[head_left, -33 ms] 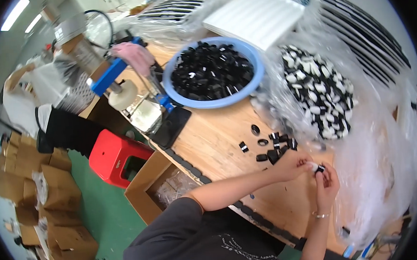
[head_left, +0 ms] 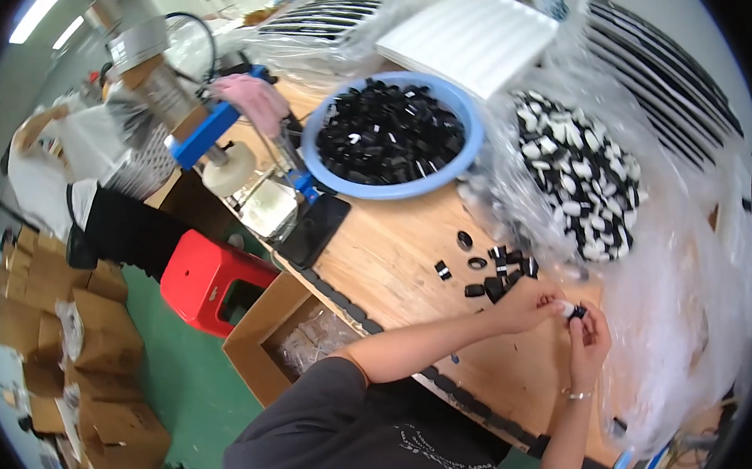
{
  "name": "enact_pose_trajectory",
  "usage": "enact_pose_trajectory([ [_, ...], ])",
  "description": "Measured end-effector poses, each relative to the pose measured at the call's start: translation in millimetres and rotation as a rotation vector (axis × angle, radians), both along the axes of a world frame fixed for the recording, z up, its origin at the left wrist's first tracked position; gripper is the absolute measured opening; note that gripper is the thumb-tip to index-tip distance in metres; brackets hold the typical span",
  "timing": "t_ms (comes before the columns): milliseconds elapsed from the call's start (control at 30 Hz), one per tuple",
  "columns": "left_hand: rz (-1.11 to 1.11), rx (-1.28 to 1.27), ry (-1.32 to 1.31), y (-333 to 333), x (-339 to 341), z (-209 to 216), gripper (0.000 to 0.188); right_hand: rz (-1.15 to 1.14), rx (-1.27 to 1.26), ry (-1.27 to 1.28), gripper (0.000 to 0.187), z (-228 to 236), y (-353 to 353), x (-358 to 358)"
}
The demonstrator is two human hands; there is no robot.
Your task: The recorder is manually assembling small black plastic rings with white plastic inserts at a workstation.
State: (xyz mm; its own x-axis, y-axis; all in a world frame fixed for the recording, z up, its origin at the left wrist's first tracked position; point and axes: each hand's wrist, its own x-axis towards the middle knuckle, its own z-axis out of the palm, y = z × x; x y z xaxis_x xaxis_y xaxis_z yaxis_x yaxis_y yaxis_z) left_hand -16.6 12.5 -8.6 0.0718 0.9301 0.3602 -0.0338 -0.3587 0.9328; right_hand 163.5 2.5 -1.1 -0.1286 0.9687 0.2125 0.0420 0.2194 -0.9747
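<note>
My right hand (head_left: 590,339) closes its fingers on a small black plastic part (head_left: 578,312) over the right end of the wooden table. My left hand (head_left: 531,306) meets it there, its fingertips pinched on a small white piece (head_left: 565,308) that touches the black part. Whether the two pieces are joined cannot be seen. Just beyond my left hand lies a loose group of black parts (head_left: 500,261), some with white bands. A heap of mixed black and white pieces (head_left: 577,177) rests on clear plastic sheeting farther right.
A blue basin (head_left: 474,140) full of black parts stands at the back of the table (head_left: 378,260). Left of it is a bench press with a blue arm (head_left: 203,135). A red stool (head_left: 196,277) and an open cardboard box (head_left: 249,352) adjoin the table's edge.
The whole view has shifted slightly. Both hands stay together around the same small pieces, and I see no clear change in their grip.
</note>
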Motion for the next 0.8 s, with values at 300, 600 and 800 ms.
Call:
enact_pose_trajectory([
  [300, -0.054, 0.016, 0.133, 1.3, -7.6, 5.7, 0.011, 0.145, 0.044, -0.01, 0.028, -17.1, 18.9, 11.9],
  [600, 0.103, 0.339, 0.221, 3.4, -4.0, -10.5, 0.014, 0.166, -0.027, -0.067, 0.024, -3.2, 17.6, -1.3],
  [800, 0.087, 0.337, 0.195, 0.7, 15.2, -24.0, 0.018, 0.079, 0.014, -0.192, 0.022, 5.6, 8.4, 14.4],
])
